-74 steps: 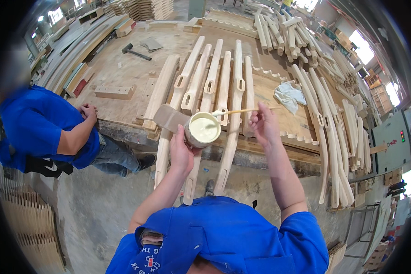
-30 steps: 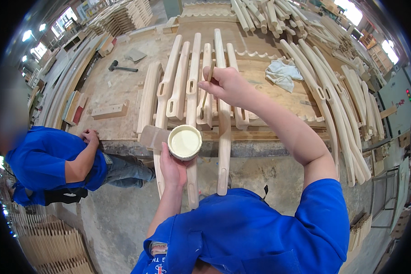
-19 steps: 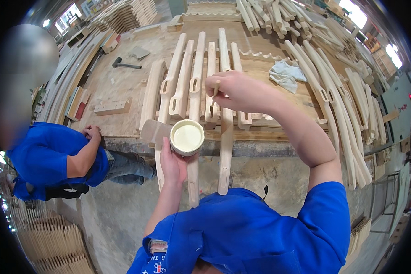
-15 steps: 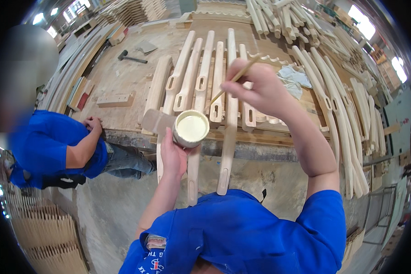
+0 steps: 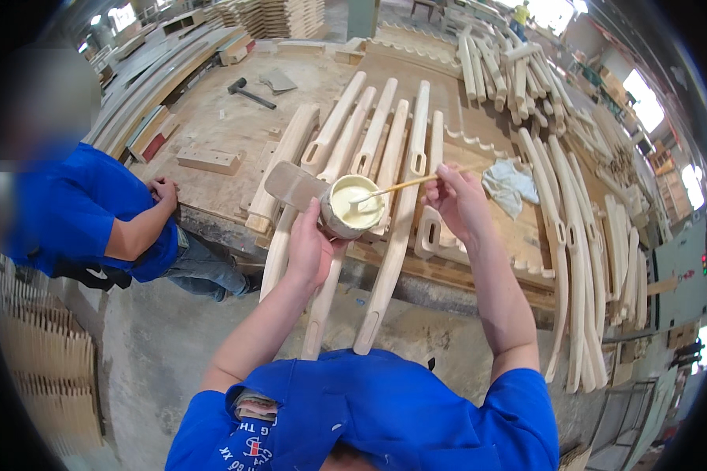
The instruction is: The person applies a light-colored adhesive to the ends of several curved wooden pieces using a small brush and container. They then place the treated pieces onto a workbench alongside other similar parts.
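Note:
My left hand (image 5: 313,250) is wrapped round a round cup (image 5: 339,228) of pale cream-coloured liquid. A flat, rounded wooden paddle-shaped piece (image 5: 294,185) juts out from the cup's left side; whether it is joined to the cup I cannot tell. Between its fingertips my right hand (image 5: 457,198) pinches a thin stick (image 5: 407,185), its far end dipped in the liquid. Under and around the cup, several pale wooden bars (image 5: 393,259) with oval slots lie side by side, some reaching over the bench's near edge.
On the workbench (image 5: 200,129) are a hammer (image 5: 251,96), a wooden block (image 5: 210,160) and a white cloth (image 5: 511,187). More curved bars (image 5: 577,259) lie to the right, with a pile of bars (image 5: 511,71) behind. A person in blue (image 5: 94,204) stands at the left, hands together.
My right hand has come down and the stick's end has gone into the cup. The whole view has shifted; the cup now sits a little farther right in it.

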`<state>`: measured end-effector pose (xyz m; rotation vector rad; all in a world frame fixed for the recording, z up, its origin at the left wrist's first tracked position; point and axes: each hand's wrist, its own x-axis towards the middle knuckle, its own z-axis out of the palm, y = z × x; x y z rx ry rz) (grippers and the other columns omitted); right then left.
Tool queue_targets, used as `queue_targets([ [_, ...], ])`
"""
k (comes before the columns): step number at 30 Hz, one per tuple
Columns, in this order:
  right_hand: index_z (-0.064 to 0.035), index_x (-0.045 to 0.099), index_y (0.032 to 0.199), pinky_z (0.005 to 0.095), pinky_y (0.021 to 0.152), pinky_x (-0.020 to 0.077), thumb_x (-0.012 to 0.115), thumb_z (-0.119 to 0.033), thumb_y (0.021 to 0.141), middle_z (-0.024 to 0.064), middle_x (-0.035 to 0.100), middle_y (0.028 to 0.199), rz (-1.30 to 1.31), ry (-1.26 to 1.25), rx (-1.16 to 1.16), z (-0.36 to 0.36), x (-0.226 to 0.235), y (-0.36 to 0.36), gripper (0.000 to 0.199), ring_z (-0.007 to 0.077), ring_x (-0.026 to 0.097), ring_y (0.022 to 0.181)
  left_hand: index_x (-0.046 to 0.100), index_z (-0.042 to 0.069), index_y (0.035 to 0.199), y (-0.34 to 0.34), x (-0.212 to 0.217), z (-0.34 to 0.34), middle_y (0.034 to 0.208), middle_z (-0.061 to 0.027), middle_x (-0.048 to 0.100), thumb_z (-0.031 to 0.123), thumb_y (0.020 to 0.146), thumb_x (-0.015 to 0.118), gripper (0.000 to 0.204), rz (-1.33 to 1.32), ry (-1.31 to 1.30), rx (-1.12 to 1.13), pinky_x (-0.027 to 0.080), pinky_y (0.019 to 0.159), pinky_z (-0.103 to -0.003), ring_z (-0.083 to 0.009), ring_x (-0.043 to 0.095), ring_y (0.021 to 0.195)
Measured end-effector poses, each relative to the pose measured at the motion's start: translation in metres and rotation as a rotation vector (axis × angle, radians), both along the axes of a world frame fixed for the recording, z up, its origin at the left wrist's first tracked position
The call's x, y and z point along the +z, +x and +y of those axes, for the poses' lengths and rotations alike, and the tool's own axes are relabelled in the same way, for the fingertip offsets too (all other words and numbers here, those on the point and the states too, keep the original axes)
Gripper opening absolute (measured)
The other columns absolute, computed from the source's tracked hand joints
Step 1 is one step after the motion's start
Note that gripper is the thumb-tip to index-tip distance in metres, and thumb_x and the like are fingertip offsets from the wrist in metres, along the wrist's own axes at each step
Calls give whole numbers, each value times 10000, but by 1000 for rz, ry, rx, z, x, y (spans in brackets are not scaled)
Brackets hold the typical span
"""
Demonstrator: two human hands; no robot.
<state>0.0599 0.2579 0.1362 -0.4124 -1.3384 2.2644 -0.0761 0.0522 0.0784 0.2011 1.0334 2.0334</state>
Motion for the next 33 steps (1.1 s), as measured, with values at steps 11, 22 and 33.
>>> queue_targets([
  [11,-114,539,784,288,573,499,633,-212,881,23,575,671,-6,-97,-229,26,-19,5,167,96,530,554,331,13,1323,-5,13,45,1317,-161,445,339,1009,284,455,-41,61,-30,466,957,-468,-278,496,1188],
  [22,-43,530,886,305,602,540,579,-198,906,84,607,739,25,-83,-309,63,-6,12,163,145,601,629,332,14,1316,-3,12,69,1322,-163,436,341,1009,284,451,2,61,-68,472,944,-469,-289,499,1189],
  [33,5,532,773,226,495,511,589,-175,879,85,621,667,-214,822,-422,95,25,-16,217,116,611,534,431,27,1250,61,-9,5,1183,-109,556,376,992,355,440,3,-90,-199,502,870,-412,-201,566,1093],
])
